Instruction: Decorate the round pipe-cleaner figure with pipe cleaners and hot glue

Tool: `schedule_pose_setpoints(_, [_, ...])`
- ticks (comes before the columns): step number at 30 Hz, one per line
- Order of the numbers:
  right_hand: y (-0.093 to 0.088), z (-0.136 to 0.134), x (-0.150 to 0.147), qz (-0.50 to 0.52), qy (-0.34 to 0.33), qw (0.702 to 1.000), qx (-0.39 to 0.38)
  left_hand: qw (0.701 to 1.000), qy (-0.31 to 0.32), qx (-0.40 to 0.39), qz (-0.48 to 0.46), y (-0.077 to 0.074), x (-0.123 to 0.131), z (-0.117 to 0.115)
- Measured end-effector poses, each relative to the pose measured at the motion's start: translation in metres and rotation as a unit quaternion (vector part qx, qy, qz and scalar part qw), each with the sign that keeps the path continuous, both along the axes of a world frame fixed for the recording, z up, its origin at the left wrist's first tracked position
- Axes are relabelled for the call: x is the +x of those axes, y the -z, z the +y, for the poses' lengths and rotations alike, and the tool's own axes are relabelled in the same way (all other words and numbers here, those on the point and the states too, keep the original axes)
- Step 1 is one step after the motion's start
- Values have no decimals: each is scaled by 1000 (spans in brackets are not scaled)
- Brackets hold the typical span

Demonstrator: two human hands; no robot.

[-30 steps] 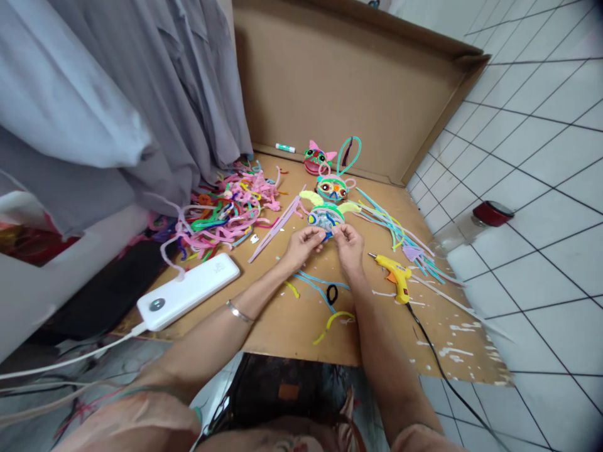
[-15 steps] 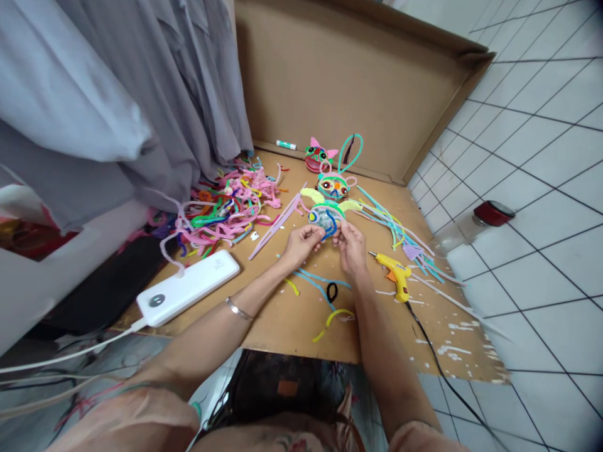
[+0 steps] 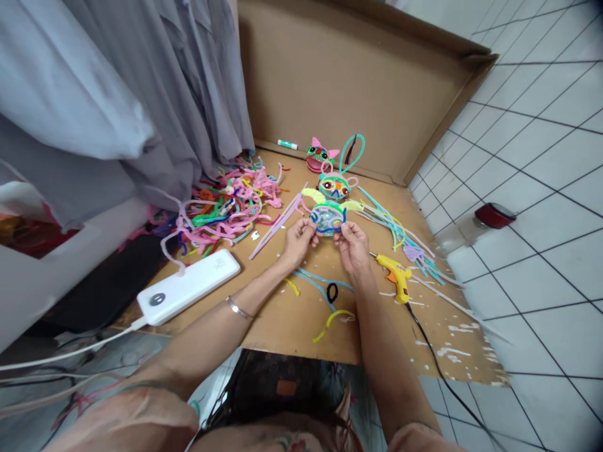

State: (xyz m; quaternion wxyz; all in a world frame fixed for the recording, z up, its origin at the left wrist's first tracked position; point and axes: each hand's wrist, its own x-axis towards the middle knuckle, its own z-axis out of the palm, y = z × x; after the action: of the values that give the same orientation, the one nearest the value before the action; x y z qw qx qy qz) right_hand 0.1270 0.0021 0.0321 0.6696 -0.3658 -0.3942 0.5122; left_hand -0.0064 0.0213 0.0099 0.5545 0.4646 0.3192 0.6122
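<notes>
just beside the right hand [image 3: 354, 246]: yellow glue gun [image 3: 398, 275].

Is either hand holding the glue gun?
No, the glue gun lies on the table, beside the right hand.

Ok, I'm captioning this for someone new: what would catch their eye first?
Probably the tangled, mostly pink heap of fuzzy strips on the left of the table. Then, straight ahead, the blue strip held between left hand and right hand, with a big-eyed face beyond. The yellow glue gun stands out further right.
</notes>
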Motion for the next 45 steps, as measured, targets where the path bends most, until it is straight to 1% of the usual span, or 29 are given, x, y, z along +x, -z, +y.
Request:
schedule_pose_setpoints(3, [0,0,1,13,-6,1000,-4,1000,-7,3,5,0,0,1])
schedule_pose_setpoints(8, [0,1,0,11,-3,1000,11,1000,-10,9,27,1,-2,2])
schedule_pose_setpoints(11, [3,2,-4,-34,11,999,16,999,-22,25,26,2,-1,2])
schedule_pose_setpoints(16, [7,2,-13,-116,27,992,40,997,-68,47,10,0,-1,1])
schedule_pose_setpoints(22, [7,3,-9,-171,95,980,36,996,-64,58,2,-1,-3,4])
schedule_pose_setpoints(26, [7,3,-9,-186,98,977,32,996,-73,58,-8,0,-4,6])
schedule_pose_setpoints(29, [7,1,-13,-195,89,976,38,991,-113,63,-38,-1,-8,10])
schedule_pose_setpoints(31, [7,0,-14,-197,82,976,38,989,-129,61,-47,-2,-10,12])
schedule_pose_setpoints(33, [7,0,-14,-189,84,978,32,990,-119,58,-42,-2,-11,13])
schedule_pose_setpoints(38, [7,1,-9,-168,99,981,14,996,-36,48,-58,-3,-6,7])
schedule_pose_setpoints(41, [5,0,-8,-161,100,982,11,997,-10,31,-74,-2,-2,2])
schedule_pose_setpoints(45, [3,-2,-10,-167,94,981,9,999,15,16,-36,1,1,-1])
